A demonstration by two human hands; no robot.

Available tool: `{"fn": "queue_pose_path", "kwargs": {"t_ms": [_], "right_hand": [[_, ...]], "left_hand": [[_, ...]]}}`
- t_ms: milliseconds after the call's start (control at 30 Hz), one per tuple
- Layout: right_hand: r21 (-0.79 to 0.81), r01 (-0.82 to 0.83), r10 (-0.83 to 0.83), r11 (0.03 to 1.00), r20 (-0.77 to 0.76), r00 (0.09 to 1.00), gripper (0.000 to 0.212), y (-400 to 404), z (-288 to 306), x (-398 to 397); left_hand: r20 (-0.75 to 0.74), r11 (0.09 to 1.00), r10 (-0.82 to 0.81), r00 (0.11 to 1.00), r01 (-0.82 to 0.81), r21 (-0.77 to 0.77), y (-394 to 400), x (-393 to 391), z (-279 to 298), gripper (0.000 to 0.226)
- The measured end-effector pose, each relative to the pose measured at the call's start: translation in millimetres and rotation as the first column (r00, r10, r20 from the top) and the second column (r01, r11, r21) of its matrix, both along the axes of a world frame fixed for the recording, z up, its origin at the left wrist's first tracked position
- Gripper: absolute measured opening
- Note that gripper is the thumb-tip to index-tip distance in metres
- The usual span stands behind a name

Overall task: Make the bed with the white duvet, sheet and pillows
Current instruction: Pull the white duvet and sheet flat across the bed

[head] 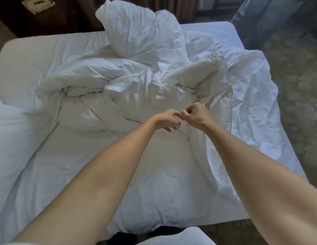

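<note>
A wide bed (30, 55) covered by a smooth white fitted sheet (21, 50) fills most of the head view, seen from one of its sides. A crumpled white duvet (129, 89) is heaped across the middle of the bed, with one bunched part raised into a peak toward the far edge and a thinner white layer spilled over the right edge of the mattress toward the floor. A flatter stretch of the same white bedding is spread between the heap and the near edge. A plump white pillow (10, 131) lies at the left edge of the view, touching the duvet. A patterned grey-green carpet (299, 89) is seen to the right of the bed, and a dark wooden nightstand (53, 20) stands beyond the far left corner, with a pale telephone-like object (38, 5) on it; the object is too blurred to be identified with certainty.

Two bare forearms are stretched out over the bedding. The left hand (169, 121) and the right hand (196, 115) are held close together, nearly touching, at the near side of the heap. The fingers of both hands are curled, and a fold of the white duvet fabric appears to be pinched in each.
</note>
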State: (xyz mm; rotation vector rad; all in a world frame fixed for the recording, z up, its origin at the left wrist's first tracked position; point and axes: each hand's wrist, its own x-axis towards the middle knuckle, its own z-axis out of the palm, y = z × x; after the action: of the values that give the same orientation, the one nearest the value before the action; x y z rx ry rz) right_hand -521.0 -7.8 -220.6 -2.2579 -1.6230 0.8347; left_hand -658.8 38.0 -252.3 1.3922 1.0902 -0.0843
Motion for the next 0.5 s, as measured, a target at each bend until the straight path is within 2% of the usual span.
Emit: {"fn": "queue_pose_path", "kwargs": {"t_ms": [100,167,233,367,400,433,467,500], "right_hand": [[-0.033,0.026,-0.026,0.999,0.0,1.0,0.046,9.2,-7.4,1.0],[-0.063,0.053,-0.052,0.997,0.015,0.999,0.045,14.9,-10.8,1.3],[-0.1,0.063,-0.059,0.993,0.039,0.997,0.042,22.9,-12.6,-3.0],[-0.101,0.075,-0.073,0.992,0.024,0.997,0.039,50.1,-14.2,-21.8],[-0.093,0.082,-0.081,0.992,0.015,0.997,0.038,57.8,-16.9,-25.1],[-0.089,0.087,-0.087,0.992,0.008,0.996,0.038,63.1,-19.8,-27.7],[-0.086,0.093,-0.093,0.992,0.002,0.996,0.036,67.1,-23.6,-28.9],[-0.079,0.101,-0.101,0.992,-0.001,0.995,0.034,69.6,-27.3,-29.2]], "left_hand": [[-0.204,0.937,0.134,0.97,-0.057,0.344,37.5,-8.1,-13.4,0.059],[-0.288,0.871,0.222,0.932,-0.057,0.489,62.1,-12.5,-19.3,0.075],[-0.258,0.853,0.248,0.934,-0.084,0.516,87.3,-17.5,-23.1,0.09],[-0.177,0.892,0.287,0.941,-0.195,0.408,124.7,-28.5,-30.2,0.118],[-0.176,0.906,0.254,0.951,-0.171,0.387,129.4,-28.1,-34.8,0.122],[-0.24,0.913,0.179,0.954,-0.07,0.401,130.7,-27.1,-41.1,0.125],[-0.367,0.894,0.068,0.928,0.107,0.435,129.1,-24.6,-47.8,0.124],[-0.513,0.835,-0.036,0.857,0.308,0.456,126.0,-21.3,-54.3,0.119]]}}
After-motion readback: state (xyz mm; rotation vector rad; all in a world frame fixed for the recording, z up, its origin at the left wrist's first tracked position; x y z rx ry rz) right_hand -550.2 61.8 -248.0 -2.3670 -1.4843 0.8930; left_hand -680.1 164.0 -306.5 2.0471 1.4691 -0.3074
